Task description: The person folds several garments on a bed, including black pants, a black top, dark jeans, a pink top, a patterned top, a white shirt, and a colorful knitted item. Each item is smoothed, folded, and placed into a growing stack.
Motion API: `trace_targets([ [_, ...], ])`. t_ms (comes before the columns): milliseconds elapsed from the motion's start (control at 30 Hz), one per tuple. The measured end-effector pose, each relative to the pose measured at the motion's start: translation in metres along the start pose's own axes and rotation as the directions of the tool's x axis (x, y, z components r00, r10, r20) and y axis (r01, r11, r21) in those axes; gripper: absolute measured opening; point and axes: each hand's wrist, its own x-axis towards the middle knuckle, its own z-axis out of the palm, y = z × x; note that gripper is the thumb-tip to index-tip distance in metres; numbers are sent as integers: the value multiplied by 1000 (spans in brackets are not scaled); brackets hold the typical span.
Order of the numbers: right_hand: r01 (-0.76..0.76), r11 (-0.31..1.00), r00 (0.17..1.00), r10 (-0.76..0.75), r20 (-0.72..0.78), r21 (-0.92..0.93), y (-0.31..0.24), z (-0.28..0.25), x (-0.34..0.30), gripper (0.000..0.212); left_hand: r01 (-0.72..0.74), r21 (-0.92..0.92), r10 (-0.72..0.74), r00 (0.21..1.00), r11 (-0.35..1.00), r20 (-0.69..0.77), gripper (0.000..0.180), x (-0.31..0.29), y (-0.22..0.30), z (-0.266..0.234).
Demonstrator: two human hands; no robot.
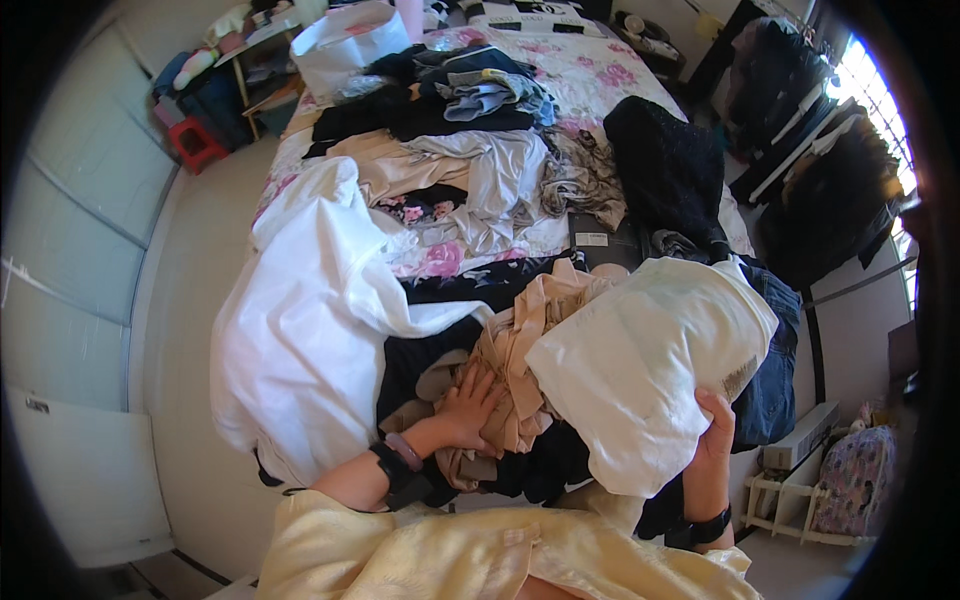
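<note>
My right hand (714,432) grips the lower right edge of an off-white cloth bag (650,360), thumb on top and the other fingers hidden behind it. The bag looks full, and a small dark printed patch shows near its right side. My left hand (468,408) lies with spread fingers on a crumpled heap of tan fabric (515,350), just left of the bag. Dark clothes (540,465) lie beneath the tan heap. Farther left, a large white garment (300,320) is draped, one end stretching toward the tan fabric.
Folded dark clothes and jeans (500,95), a shiny silver-grey garment (500,180) and a black garment (665,160) cover the flowered bed (610,70). A white bag (350,45) stands at the back left. Clothes hang on the right (830,190); a white rack (790,505) stands below.
</note>
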Motion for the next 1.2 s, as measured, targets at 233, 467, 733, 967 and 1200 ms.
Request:
trace_targets([
  [233, -30, 999, 995, 27, -93, -27, -16, 22, 30, 60, 65, -53, -56, 986, 997, 156, 124, 10, 4, -13],
  [467, -50, 998, 988, 44, -147, -39, -81, 56, -3, 63, 111, 2, -102, 910, 994, 402, 126, 27, 4, -19],
  [733, 18, 996, 926, -48, -374, -83, -206, 35, -77, 43, 120, -378, 32, 928, 918, 372, 82, 46, -16, -87],
  [967, 49, 957, 925, -152, -348, -287, -376, 51, -91, 14, 268, -517, -153, 955, 813, 254, 75, 3, 42, -124],
  [1200, 233, 957, 968, -245, -47, -173, -479, 110, 33, 33, 459, -737, -328, 885, 495, 331, 68, -41, 86, -107],
])
